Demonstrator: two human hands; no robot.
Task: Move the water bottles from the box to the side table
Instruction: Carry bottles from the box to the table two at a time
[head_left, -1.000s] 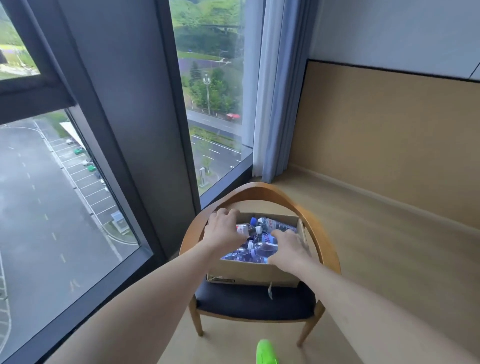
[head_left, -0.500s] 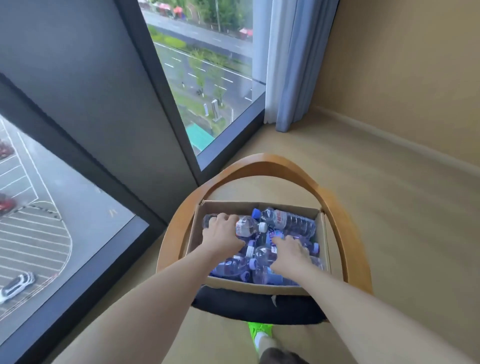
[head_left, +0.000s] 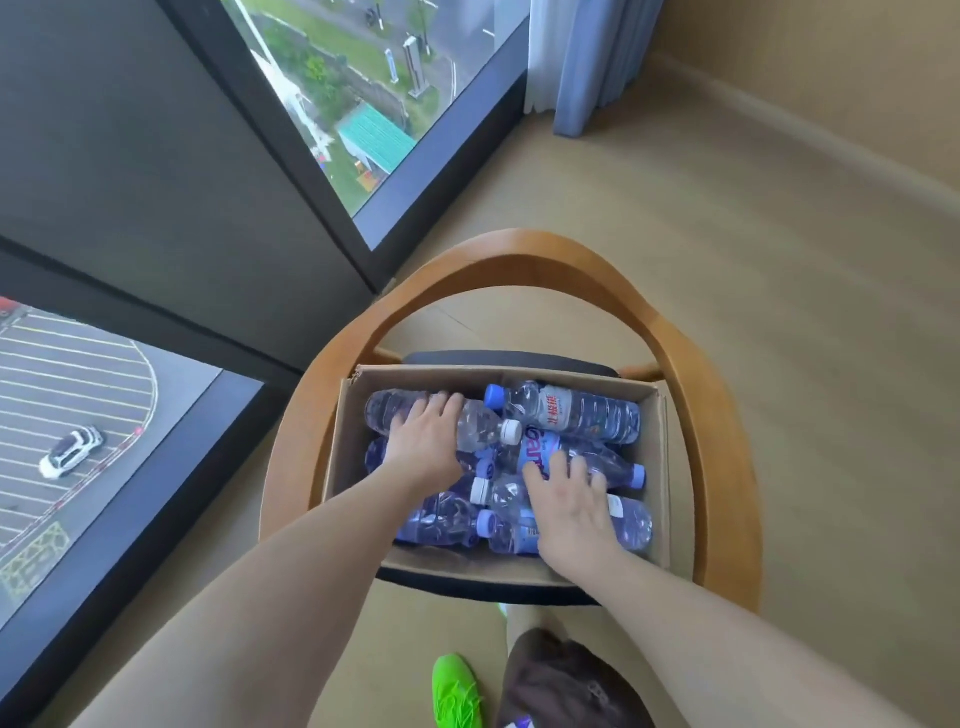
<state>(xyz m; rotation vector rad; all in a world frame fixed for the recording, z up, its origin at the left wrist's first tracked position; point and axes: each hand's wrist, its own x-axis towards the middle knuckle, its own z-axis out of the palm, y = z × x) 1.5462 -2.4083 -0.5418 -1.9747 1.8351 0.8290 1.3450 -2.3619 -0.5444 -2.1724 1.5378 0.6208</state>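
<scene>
Beige floor by a big window, and a wooden chair (head_left: 722, 441) carries the cardboard box (head_left: 660, 467) of water bottles. Left hand (head_left: 423, 447) curls its fingers over a clear bottle (head_left: 480, 426) at the box's far left corner; right hand (head_left: 569, 512), fingers spread, rests on the bottles near the front edge.

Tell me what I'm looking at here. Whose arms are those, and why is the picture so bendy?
A person wears a camera on their head, so you see what they see, looking down. Its wide lens bends the edges. Both arms are theirs. A cardboard box full of water bottles sits on a wooden chair by a big window. The left hand wraps over a white-capped bottle. The right hand lies over the bottles nearer the front; whether it grips one is unclear. The green thing below is their shoe.
</scene>
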